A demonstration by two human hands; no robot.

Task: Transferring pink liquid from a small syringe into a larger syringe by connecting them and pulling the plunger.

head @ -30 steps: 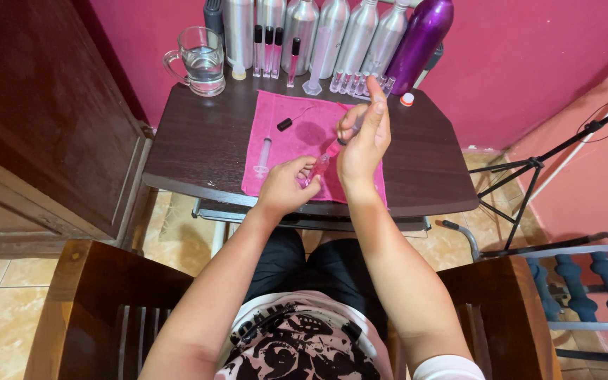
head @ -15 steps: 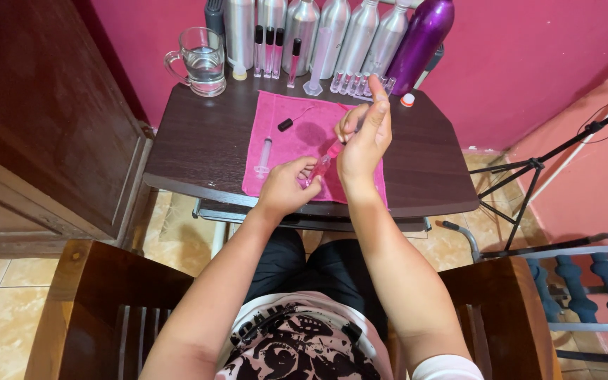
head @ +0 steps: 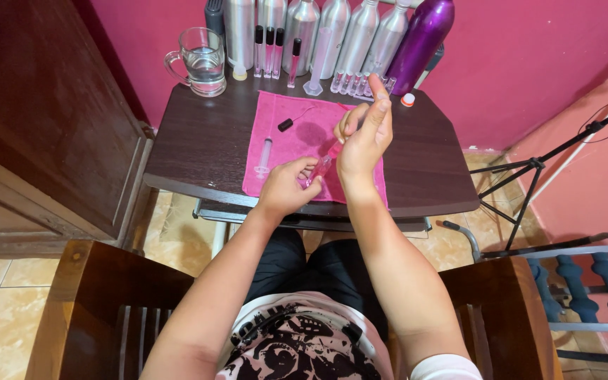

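Over the pink cloth (head: 297,141) spread on the dark bench (head: 198,148), a slim pink-filled tube (head: 324,165) is held between both hands. The left hand (head: 286,186) is curled around the tube's lower end, its grip narrow and closed on it just above the cloth's near edge. The right hand (head: 366,141) is closed on a syringe (head: 350,130) that is tilted down towards the tube's upper end, with the forefinger stretched up and away; whether the syringe tip is inside the tube's mouth cannot be told.

On the cloth, to the left of the hands, a second syringe (head: 264,156) is laid flat, and a small black cap with a thin wand (head: 286,124) is seen further back. Along the far edge of the bench, against the pink wall, a row of silver bottles (head: 332,35) is stood upright, with a purple bottle (head: 422,42) at its right end. In front of them several thin tubes with dark caps (head: 269,51) are lined up. A clear glass mug (head: 202,60) is placed at the far left corner, and a small white and orange cap (head: 407,100) is set near the purple bottle. A wooden chair (head: 93,302) is seen beneath the forearms.
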